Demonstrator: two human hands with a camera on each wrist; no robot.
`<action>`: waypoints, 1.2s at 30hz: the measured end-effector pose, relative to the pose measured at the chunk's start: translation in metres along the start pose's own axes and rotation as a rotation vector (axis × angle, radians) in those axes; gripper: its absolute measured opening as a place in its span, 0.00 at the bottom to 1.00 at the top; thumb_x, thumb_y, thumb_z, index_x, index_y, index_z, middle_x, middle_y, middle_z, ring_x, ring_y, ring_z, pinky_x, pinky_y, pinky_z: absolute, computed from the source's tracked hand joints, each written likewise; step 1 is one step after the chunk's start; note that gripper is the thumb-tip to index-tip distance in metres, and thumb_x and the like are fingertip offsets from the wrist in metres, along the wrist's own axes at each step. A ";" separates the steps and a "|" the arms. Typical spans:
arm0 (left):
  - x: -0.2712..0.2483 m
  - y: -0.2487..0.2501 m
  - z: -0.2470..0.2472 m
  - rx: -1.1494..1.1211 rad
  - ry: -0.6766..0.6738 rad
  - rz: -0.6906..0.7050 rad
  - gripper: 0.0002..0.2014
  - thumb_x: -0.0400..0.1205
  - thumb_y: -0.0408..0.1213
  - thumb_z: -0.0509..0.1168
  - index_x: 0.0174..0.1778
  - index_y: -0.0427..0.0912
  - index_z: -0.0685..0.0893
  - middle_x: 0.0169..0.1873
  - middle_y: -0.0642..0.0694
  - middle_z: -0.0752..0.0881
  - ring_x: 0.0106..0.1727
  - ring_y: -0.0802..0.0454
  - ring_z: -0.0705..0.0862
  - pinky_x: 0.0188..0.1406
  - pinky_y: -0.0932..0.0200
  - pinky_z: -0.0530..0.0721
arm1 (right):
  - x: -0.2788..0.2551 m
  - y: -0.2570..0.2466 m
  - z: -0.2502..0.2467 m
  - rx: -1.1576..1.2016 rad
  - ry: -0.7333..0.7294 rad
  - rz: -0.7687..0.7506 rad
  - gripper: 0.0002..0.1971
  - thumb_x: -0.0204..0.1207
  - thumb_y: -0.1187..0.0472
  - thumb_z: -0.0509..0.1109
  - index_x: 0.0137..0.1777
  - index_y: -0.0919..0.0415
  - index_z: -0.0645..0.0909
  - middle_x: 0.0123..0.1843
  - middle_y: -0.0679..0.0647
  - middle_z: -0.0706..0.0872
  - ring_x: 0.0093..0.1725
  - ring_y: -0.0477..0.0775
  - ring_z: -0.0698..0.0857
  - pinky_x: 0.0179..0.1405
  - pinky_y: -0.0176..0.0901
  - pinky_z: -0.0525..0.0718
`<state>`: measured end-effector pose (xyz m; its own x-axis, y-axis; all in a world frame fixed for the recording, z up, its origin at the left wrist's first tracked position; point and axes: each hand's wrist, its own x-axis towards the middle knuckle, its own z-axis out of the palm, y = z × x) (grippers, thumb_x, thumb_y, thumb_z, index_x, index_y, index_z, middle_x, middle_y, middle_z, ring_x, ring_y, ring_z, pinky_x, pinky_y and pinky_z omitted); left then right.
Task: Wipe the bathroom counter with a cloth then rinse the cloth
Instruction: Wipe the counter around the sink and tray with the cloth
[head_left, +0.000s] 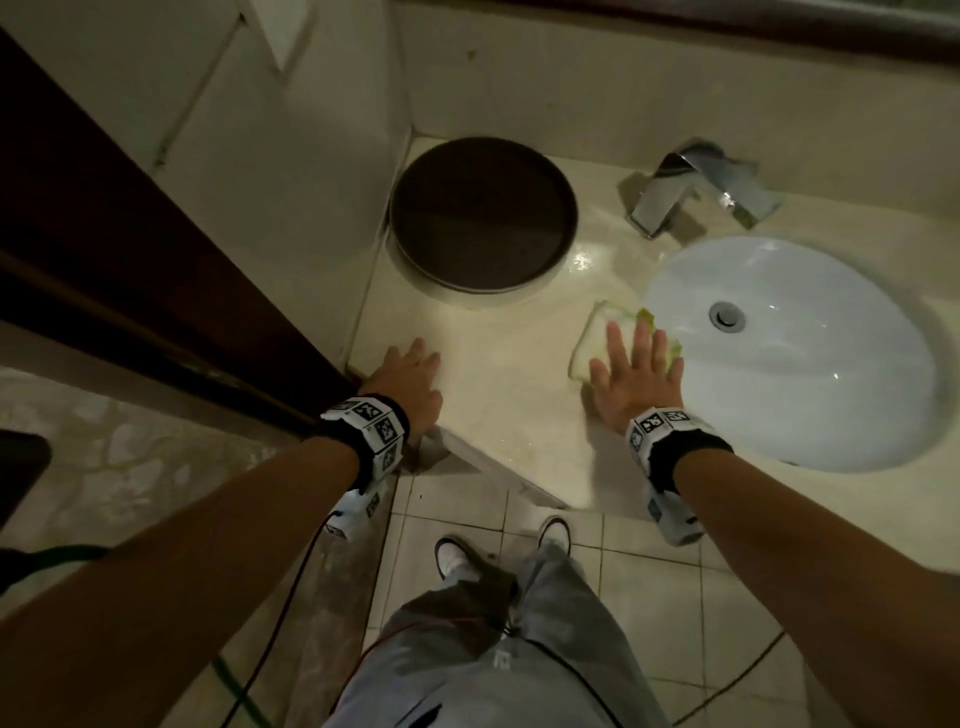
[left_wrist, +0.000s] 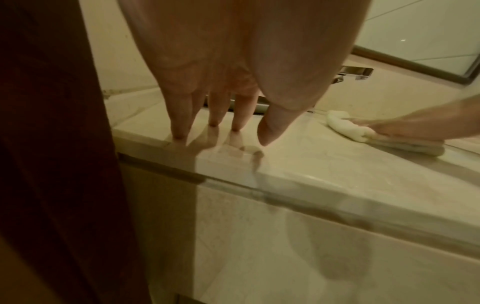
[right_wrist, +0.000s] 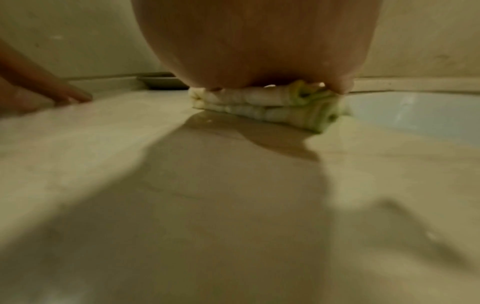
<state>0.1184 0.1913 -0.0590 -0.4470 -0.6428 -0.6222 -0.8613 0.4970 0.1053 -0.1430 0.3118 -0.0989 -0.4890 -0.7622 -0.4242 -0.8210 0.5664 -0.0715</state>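
One cloth (head_left: 602, 332) apparently beneath right hand (head_left: 631, 376)

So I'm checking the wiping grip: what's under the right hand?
A folded white and green cloth lies flat under the right hand, on the counter beside the sink. The counter under the cloth is covered.

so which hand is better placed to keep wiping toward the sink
Right. The right hand lies flat on the folded cloth, pressing it onto the counter right beside the sink. The left hand only rests on the counter's far left corner, away from cloth and sink.
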 end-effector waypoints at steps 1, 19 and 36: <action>0.002 -0.001 0.003 -0.006 -0.013 -0.007 0.31 0.88 0.49 0.50 0.85 0.45 0.47 0.85 0.45 0.41 0.84 0.36 0.45 0.82 0.42 0.55 | -0.001 -0.008 0.002 0.018 0.019 0.025 0.31 0.85 0.41 0.38 0.85 0.45 0.33 0.85 0.57 0.29 0.85 0.63 0.34 0.82 0.66 0.37; 0.013 0.001 0.003 0.036 -0.009 -0.033 0.44 0.79 0.63 0.62 0.85 0.47 0.52 0.85 0.43 0.46 0.83 0.35 0.50 0.76 0.39 0.63 | 0.003 -0.085 0.018 -0.080 0.054 -0.288 0.32 0.83 0.37 0.34 0.84 0.43 0.34 0.86 0.54 0.31 0.85 0.61 0.34 0.82 0.67 0.39; 0.017 -0.004 0.009 0.041 -0.025 -0.030 0.41 0.82 0.64 0.54 0.85 0.48 0.47 0.85 0.45 0.42 0.84 0.35 0.45 0.77 0.38 0.61 | 0.042 -0.047 -0.011 -0.083 0.013 -0.116 0.31 0.85 0.41 0.37 0.84 0.47 0.32 0.86 0.58 0.32 0.85 0.65 0.36 0.82 0.68 0.39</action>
<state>0.1165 0.1842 -0.0768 -0.4142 -0.6435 -0.6437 -0.8637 0.5011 0.0549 -0.1285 0.2498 -0.1039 -0.3931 -0.8251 -0.4058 -0.8932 0.4474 -0.0444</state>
